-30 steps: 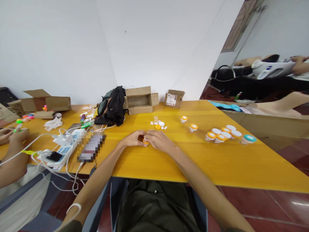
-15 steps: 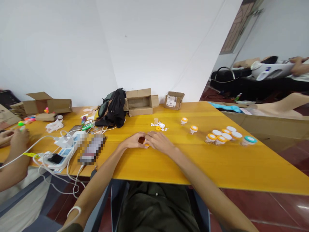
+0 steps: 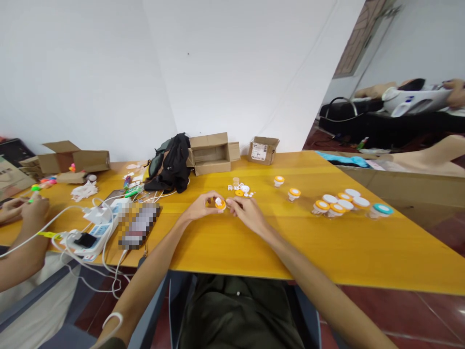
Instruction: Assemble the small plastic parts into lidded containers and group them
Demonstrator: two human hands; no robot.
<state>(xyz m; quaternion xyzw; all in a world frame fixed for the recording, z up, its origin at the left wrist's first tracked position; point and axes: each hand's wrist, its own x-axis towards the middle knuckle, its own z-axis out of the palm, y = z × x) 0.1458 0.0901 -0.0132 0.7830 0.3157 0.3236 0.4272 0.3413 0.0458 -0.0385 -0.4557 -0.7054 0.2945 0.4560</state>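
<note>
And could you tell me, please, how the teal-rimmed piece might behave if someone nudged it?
The teal-rimmed piece may tip easily, since its wide top sits above a narrower base. It is probably light for its size, as that base looks like clear plastic. Its round rim suggests it could roll once knocked over.

Before you, the counter (image 3: 232, 249) looks like smooth, glossy wood. The orange-rimmed piece (image 3: 220, 207) at your left hand (image 3: 201, 205) seems smooth plastic; the black bag (image 3: 177, 165) is matt cloth, the box (image 3: 212, 167) beside it matt cardboard.
</note>
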